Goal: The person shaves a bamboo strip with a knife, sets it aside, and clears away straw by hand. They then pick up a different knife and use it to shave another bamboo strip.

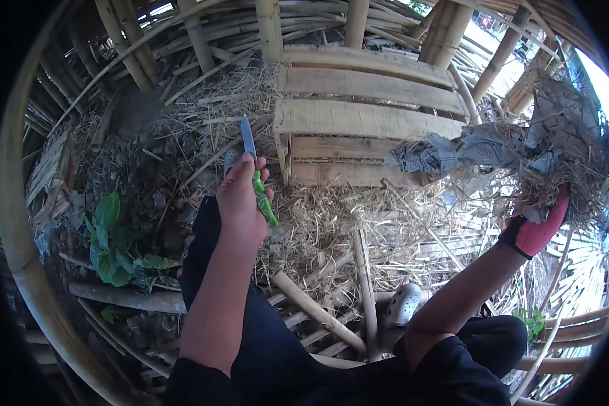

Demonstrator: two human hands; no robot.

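My left hand (242, 196) is bare and closed around the green handle of a knife (248, 137), its blade pointing up and away from me. At the right, my right hand (540, 227), in a red and black glove, is raised against a large clump of dry straw and torn newspaper (561, 149); its fingers are mostly buried in the clump. A strip of crumpled newspaper (440, 154) trails left from the clump over the lower slats of a wooden crate (372, 118).
Bamboo poles (271, 30) stand behind the crate. Loose straw (311, 223) and cut bamboo pieces (318, 314) cover the ground before me. A leafy green plant (108, 243) grows at the left, beside a curved bamboo pole (20, 223). A grey clog (403, 304) shows below.
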